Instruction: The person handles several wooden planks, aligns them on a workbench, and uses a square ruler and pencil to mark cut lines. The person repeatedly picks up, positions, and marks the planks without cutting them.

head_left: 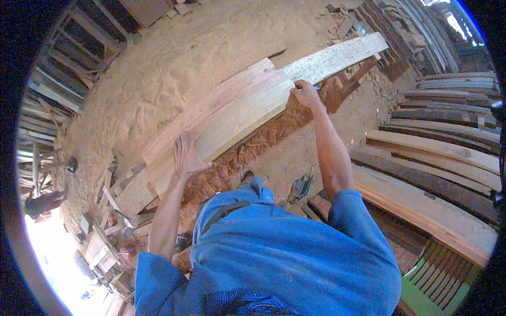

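Observation:
Two planed boards lie side by side at a slant before me, a pinkish board point(226, 92) on the far side and a paler wooden board point(253, 108) nearer me. My left hand point(187, 156) rests with spread fingers on their left part, its thumb reaching to the near edge. At the right end, my right hand point(305, 96) is closed on the corner of the paler board; its fingertips are partly hidden. Beyond that end, a long whitish, speckled plank point(337, 57) stretches to the upper right, apparently under the boards. Another plank point(134, 196) shows past their left end.
Sawdust point(211, 37) covers the ground beyond the boards. Long stacked planks point(432, 195) fill the right side, near a green slatted piece point(437, 279). A dark green tool point(300, 188) lies near my feet. Wood scraps point(113, 210) clutter the left, with timber racks point(74, 52) behind.

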Action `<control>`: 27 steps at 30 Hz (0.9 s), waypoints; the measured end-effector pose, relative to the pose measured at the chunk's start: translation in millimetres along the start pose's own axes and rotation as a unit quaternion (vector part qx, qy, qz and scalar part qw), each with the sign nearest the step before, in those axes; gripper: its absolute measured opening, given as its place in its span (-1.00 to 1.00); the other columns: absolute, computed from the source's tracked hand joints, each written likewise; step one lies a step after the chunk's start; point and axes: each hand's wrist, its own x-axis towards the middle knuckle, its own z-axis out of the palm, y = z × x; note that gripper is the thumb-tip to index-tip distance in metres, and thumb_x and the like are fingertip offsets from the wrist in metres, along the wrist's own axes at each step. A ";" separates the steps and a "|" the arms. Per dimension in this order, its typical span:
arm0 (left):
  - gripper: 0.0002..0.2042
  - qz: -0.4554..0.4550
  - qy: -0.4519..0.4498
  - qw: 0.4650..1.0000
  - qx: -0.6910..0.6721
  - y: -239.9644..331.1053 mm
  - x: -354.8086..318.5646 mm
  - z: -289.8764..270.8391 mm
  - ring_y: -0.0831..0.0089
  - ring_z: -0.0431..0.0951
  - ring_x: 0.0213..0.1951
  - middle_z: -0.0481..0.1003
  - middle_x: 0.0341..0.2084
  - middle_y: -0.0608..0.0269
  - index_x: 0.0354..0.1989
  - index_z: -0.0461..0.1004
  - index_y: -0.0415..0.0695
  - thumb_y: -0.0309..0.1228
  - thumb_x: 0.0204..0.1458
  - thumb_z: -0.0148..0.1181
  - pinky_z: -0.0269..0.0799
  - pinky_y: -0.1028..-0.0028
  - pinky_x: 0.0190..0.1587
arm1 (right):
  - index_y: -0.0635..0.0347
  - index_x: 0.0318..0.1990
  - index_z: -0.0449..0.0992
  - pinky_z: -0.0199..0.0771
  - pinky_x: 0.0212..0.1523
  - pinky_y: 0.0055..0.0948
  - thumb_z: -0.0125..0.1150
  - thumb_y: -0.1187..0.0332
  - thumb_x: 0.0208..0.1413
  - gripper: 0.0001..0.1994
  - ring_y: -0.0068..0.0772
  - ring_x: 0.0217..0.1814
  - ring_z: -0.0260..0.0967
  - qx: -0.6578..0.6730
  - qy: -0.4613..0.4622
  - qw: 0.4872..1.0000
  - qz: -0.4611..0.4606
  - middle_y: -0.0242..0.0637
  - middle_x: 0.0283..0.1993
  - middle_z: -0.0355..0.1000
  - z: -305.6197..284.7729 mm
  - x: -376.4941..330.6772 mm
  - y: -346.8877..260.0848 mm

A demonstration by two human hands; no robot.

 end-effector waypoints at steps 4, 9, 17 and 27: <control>0.12 0.007 0.001 1.000 -0.008 2.9 1.1 -6.9 -0.21 -0.06 0.38 -0.01 0.35 -0.29 0.38 0.16 0.11 0.04 -0.54 0.56 -0.17 -0.11 0.40 | 0.26 -0.03 0.55 0.44 0.09 -0.21 0.30 0.15 0.06 -0.59 0.00 0.07 0.48 -0.008 0.013 1.000 0.001 0.01 -0.03 0.55 2.1 -2.1 0.0; 0.10 -0.002 -0.004 1.000 -0.023 5.3 -4.4 -11.5 -0.21 -0.05 0.38 -0.02 0.37 -0.25 0.36 0.18 0.11 0.04 -0.54 0.56 -0.13 -0.11 0.39 | 0.23 0.00 0.55 0.44 0.14 -0.14 0.26 0.11 0.00 -0.53 0.09 0.09 0.46 0.026 0.008 1.000 -0.003 0.07 0.00 0.52 0.6 -2.0 0.9; 0.08 -0.007 -0.032 0.999 -0.011 1.6 -0.7 -6.8 -0.24 -0.07 0.39 -0.04 0.38 -0.25 0.36 0.18 0.10 0.06 -0.50 0.54 -0.13 -0.13 0.41 | 0.30 -0.05 0.56 0.49 -0.01 -0.29 0.28 0.23 0.08 -0.64 -0.15 -0.07 0.56 0.060 0.025 0.998 -0.004 -0.06 -0.13 0.59 3.7 -5.1 3.6; 0.11 0.023 0.019 0.999 -0.035 4.0 -13.0 -10.9 -0.19 -0.15 0.44 -0.07 0.41 -0.20 0.42 0.08 0.09 0.01 -0.42 0.54 -0.22 -0.13 0.43 | 0.40 0.05 0.50 0.43 0.08 -0.34 0.36 0.08 0.09 -0.45 -0.19 0.02 0.48 0.096 0.104 0.987 0.072 -0.01 -0.02 0.54 22.0 -25.0 15.9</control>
